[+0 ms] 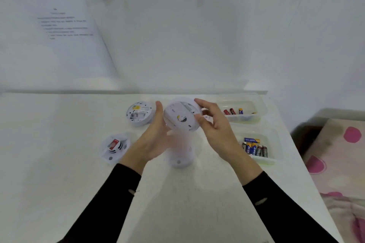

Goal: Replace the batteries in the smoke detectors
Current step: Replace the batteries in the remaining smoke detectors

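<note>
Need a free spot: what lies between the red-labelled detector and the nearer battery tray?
Another white detector lies there on the table, below the held detector; head view.

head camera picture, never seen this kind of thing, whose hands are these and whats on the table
No machine here: a person wears a camera on the head, so you look down at their own hands. The right hand grips a round white smoke detector, back towards you; the left hand steadies its other side. On the white table lie a back detector, a left detector and a middle detector under the hands. At right, a far tray and a near tray hold batteries.
</note>
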`<move>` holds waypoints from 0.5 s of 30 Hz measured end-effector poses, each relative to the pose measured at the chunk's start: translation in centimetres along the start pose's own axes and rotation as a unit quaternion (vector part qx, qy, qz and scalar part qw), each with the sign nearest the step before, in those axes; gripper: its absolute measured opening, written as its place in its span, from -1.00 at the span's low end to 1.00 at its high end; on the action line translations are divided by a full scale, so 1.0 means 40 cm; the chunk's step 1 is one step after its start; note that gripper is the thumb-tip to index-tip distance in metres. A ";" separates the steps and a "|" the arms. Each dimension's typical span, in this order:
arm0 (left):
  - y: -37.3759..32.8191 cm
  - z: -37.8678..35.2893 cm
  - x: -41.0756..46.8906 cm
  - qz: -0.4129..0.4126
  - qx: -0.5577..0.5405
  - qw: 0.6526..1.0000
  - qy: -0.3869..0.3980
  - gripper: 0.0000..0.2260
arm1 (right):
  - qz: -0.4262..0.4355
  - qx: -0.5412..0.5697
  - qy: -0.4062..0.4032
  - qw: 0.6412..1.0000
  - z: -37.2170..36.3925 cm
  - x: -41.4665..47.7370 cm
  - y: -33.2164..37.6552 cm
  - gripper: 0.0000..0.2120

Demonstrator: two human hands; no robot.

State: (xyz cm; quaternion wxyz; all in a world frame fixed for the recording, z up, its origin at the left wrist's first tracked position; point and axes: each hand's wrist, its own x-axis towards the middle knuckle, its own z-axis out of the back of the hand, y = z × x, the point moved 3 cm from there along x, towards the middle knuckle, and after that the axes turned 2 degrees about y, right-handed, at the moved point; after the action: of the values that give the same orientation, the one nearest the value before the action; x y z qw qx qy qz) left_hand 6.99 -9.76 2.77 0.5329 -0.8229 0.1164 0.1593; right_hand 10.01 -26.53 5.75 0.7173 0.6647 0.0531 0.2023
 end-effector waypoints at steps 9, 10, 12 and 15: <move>-0.103 0.255 -0.071 -0.040 0.028 0.998 -0.049 -0.69 | 0.152 -0.128 0.089 0.976 -0.221 0.008 -0.027 -0.41; -0.107 0.289 -0.079 -0.061 0.019 0.995 -0.071 -0.70 | 0.125 -0.102 0.064 0.985 -0.240 0.016 -0.039 -0.39; -0.117 0.356 -0.092 -0.094 0.002 0.990 -0.105 -0.71 | 0.064 -0.062 0.018 0.996 -0.283 0.031 -0.067 -0.36; -0.139 0.450 -0.096 -0.127 0.006 0.984 -0.126 -0.66 | 0.010 -0.052 -0.004 0.999 -0.354 0.052 -0.100 -0.36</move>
State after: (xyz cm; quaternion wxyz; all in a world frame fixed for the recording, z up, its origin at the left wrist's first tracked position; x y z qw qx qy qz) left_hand 2.98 9.02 2.06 0.5641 -0.8012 -0.0561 0.1916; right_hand 7.89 -12.71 0.70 0.7492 0.6278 0.0329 0.2087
